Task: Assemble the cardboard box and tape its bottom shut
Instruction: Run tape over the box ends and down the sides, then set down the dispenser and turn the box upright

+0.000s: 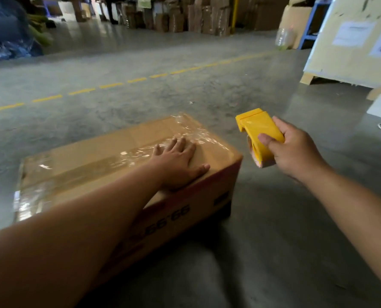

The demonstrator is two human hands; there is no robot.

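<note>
box: brown rectangular cardboard box [109,172] lies on the grey concrete floor [263,230], printing on the near side upside down — so the bottom faces up, ready for taping.
tape: clear glossy packing tape [140,152] runs along the centre seam of that face and wrinkles over the far end; it also looks wrapped over the left end.
left hand: left hand [178,163] lies flat on the taped face near the right end, fingers [181,143] straight and slightly spread, thumb out along the near top edge — likely pressing the tape down and steadying the box.
right hand: right hand [296,150] holds the yellow plastic tape dispenser [259,134] in the air just right of the box, apart from it; thumb and fingers curled round its body.
stage: judged late — seam looks covered, dispenser lifted clear.
hidden: tape roll mostly covered by the dispenser shell and hand; whether the strip is cut cannot be told; left forearm covers part of the box's near side; far side unseen; motion blur softens the print and the stacked cartons [185,16] behind.
</note>
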